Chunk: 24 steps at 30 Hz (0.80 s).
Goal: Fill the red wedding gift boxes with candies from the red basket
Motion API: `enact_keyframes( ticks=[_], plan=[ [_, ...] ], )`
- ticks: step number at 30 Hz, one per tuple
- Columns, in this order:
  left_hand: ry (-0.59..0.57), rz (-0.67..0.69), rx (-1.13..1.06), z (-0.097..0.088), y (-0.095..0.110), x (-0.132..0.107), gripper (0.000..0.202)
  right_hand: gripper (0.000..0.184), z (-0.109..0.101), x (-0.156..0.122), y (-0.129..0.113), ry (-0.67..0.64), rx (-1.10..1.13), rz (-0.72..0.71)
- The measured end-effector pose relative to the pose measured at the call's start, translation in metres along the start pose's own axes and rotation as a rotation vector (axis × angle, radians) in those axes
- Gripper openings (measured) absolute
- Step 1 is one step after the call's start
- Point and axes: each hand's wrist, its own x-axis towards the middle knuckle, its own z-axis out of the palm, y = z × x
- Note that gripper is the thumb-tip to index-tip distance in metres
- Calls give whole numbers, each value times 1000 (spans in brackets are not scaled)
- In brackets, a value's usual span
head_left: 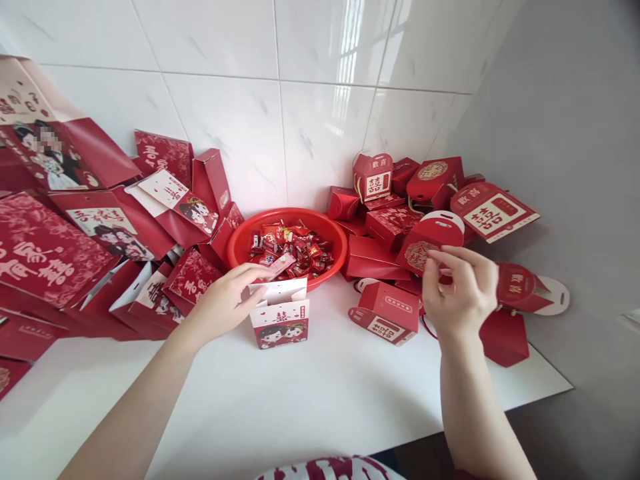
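Note:
An upright wedding favor box with an open top and a cartoon couple on its front stands on the white table. My left hand is at its left upper edge, thumb against the flap and fingers curved over the top. Just past those fingertips is a pink packet; I cannot tell whether they touch it. Behind the box, a red plastic basket holds wrapped candies. My right hand is raised with fingers pinched together before a round-topped red box; anything between the fingertips is hidden.
Larger red boxes are heaped on the left, some with open tops. On the right, smaller red boxes with handles lie piled against the grey wall. White tiles rise behind the table, whose front edge runs near my body.

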Motion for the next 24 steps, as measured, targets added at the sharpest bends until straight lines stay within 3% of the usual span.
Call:
enact_keyframes(
  ticks=[2, 6, 9, 11, 16, 20, 24],
  plan=[
    [-34, -25, -65, 6, -2, -5, 34, 22, 7, 4, -25, -168, 211, -29],
    [-106, -57, -241, 22, 3, -23, 54, 18, 22, 7, -76, -689, 594, -230],
    [-171, -104, -432, 35, 6, -39, 64, 18, 35, 5, -105, -1033, 733, -439],
    [-203, -118, -568, 43, 7, -49, 69, 21, 44, 3, -118, -1173, 730, -470],
    [-154, -103, -708, 50, 2, -71, 87, 16, 57, 5, -133, -1296, 655, -336],
    [-42, -89, -813, 54, -7, -86, 82, 18, 62, 5, -141, -1360, 655, -270],
    [197, 56, -612, 59, -14, -94, 75, 24, 59, 0, -154, -1224, 623, -324]
  ],
)
